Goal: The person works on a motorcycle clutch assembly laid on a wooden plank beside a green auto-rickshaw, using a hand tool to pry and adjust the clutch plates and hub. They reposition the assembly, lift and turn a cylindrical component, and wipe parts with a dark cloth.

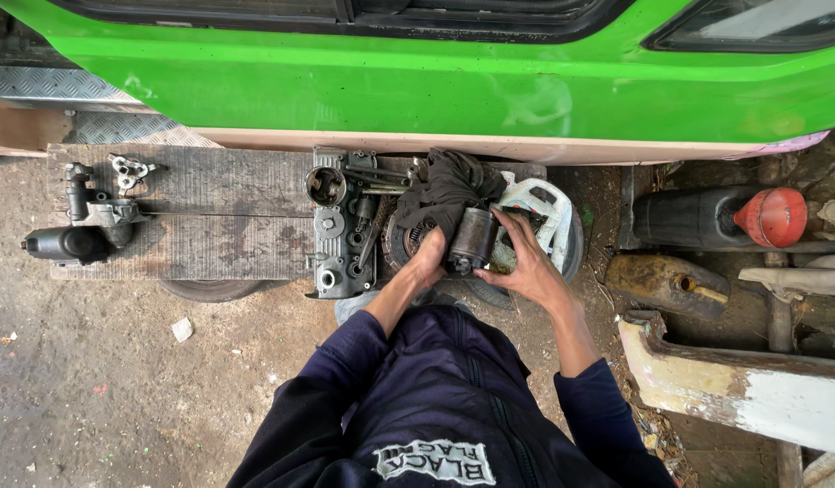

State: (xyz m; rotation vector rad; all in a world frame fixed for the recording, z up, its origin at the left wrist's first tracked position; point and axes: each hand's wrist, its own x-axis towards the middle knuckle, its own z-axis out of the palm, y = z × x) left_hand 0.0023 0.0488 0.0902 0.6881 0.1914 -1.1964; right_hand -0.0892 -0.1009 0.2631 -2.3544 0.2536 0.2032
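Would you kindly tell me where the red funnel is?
Head view, far right: the red funnel sits in the black jug, beneath the green vehicle.

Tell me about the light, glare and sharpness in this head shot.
Head view: soft, even daylight, no hard shadows; a pale sheen on the green vehicle panel; wide-lens bowing of that panel toward the edges; both hands, left hand and right hand, and the dark cylindrical part between them are sharp; the dark jacket is close and a little soft.

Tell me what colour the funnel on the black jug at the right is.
The funnel is red-orange, seen in the head view, on the black jug.
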